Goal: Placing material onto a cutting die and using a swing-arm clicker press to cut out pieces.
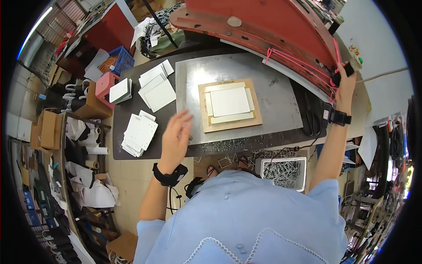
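My right hand [345, 84] is closed round a black handle [349, 69] at the right end of a large red machine arm [263, 24], beside pink cord [303, 66] tied along it. My left hand [176, 134] is in the air at the front edge of the table, fingers stretched out and nothing in them. Right of it, on a grey metal plate [277, 105], lies a wooden board [233, 127] with pale raised strips around a white rectangular sheet [228, 102]. Stacks of white cards [140, 132] lie on the dark table left of the plate.
More white cards [160, 94] and a small stack [120, 91] lie at the table's far left. Below the front edge stands a white bin [283, 171] of thin frame-shaped offcuts. A pink stool [105, 86], a blue crate [123, 60] and a loaded shelf [88, 176] are on the left.
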A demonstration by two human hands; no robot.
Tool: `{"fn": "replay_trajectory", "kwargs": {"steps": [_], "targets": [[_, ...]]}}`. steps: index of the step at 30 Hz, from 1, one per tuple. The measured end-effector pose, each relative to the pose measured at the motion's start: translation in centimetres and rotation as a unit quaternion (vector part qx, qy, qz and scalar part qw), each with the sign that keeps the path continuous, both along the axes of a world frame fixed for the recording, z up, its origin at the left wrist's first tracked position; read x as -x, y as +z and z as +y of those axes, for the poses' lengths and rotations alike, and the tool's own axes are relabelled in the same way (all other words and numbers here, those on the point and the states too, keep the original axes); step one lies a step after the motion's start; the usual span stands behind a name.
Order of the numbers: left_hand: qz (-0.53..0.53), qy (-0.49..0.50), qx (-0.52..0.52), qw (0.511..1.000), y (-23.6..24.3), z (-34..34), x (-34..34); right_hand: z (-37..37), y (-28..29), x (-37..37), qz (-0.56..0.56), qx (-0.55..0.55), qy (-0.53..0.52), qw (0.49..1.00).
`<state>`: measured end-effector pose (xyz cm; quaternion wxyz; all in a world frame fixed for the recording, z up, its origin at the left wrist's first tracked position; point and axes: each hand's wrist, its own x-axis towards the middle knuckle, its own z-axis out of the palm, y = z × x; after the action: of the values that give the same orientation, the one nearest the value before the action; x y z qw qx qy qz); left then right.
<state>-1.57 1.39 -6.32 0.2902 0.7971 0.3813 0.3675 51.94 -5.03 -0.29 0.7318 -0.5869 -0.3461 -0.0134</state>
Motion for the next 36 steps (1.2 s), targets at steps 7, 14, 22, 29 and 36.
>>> {"fn": "replay_trajectory", "kwargs": {"steps": [7,14,22,29,36], "targets": [[0.033,-0.15,0.122,0.981,1.5,-4.0,-0.7,-2.0,0.3,2.6,-0.018,0.043,-0.035,0.998],[-0.037,-0.226,0.131,0.965,5.1,-5.5,-3.9,-7.2,1.3,15.8,-0.062,0.12,0.1,0.986],[-0.167,-0.29,0.069,0.94,9.5,-5.0,-7.5,-12.8,4.0,10.4,-0.046,0.124,-0.001,0.991],[-0.331,-0.175,0.216,0.902,11.0,-6.2,-7.5,-5.9,5.0,9.3,-0.039,0.062,0.062,0.995],[-0.43,-0.04,0.186,0.883,12.0,-4.4,-2.1,-5.9,5.4,18.1,-0.016,-0.032,0.142,0.989]]}}
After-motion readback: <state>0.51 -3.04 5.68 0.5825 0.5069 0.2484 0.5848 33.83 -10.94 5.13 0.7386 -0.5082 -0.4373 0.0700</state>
